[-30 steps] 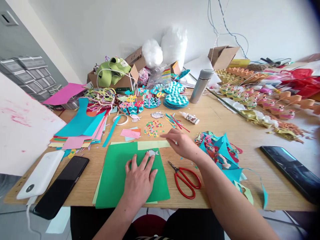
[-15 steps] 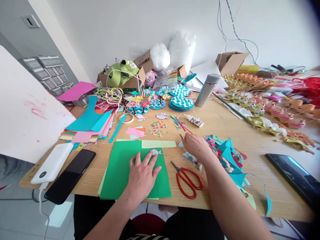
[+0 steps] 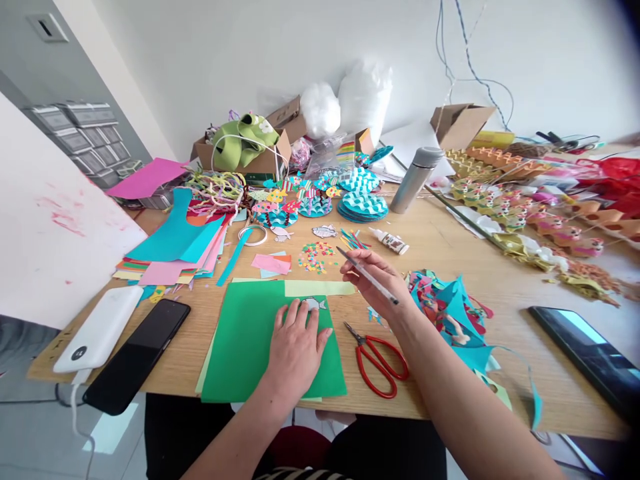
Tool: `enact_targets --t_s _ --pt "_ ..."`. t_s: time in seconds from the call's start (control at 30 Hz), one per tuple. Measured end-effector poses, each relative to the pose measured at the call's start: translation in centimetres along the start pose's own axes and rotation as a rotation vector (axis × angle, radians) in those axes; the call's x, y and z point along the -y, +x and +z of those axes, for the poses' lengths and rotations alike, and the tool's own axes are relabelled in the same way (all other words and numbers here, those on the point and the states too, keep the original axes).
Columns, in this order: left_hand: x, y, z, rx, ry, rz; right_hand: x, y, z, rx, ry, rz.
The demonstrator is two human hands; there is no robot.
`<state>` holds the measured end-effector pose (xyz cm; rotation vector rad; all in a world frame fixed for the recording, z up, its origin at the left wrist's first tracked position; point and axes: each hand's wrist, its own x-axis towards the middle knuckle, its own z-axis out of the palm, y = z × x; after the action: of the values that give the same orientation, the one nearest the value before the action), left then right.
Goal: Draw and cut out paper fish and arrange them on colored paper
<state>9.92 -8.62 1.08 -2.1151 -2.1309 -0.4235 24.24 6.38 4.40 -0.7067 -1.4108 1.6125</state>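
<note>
Craft clutter covered the wooden table (image 3: pixel 450 247) as I watched from the head camera. My left hand (image 3: pixel 296 347) lay flat, fingers spread, on the green paper (image 3: pixel 240 347), touching a small paper fish (image 3: pixel 314 303). My right hand (image 3: pixel 375 283) pinched a thin pen (image 3: pixel 367 275) above the table, near red scissors (image 3: pixel 377 360).

A craft room: coloured paper (image 3: pixel 173 250), scissors (image 3: pixel 379 360), glue (image 3: pixel 391 241).
</note>
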Motion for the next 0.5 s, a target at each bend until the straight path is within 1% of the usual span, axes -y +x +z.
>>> enact_targets --t_s 0.07,0.17,0.27,0.37,0.5 --pt "0.0 0.0 0.4 -0.003 -0.006 0.012 0.0 -0.1 0.2 -0.011 -0.029 -0.019" --pt "0.1 -0.1 0.9 -0.028 -0.011 0.026 -0.1 -0.1 0.6 -0.084 -0.095 -0.044" --pt "0.1 -0.2 1.3 -0.042 -0.011 0.033 -0.1 0.0 1.1 -0.131 -0.088 -0.054" --pt "0.1 -0.3 1.5 -0.041 -0.015 0.039 0.3 0.2 2.1 -0.107 -0.096 -0.022" --pt "0.1 -0.4 1.8 -0.051 -0.015 0.06 0.9 0.5 4.1 0.009 -0.24 0.053"
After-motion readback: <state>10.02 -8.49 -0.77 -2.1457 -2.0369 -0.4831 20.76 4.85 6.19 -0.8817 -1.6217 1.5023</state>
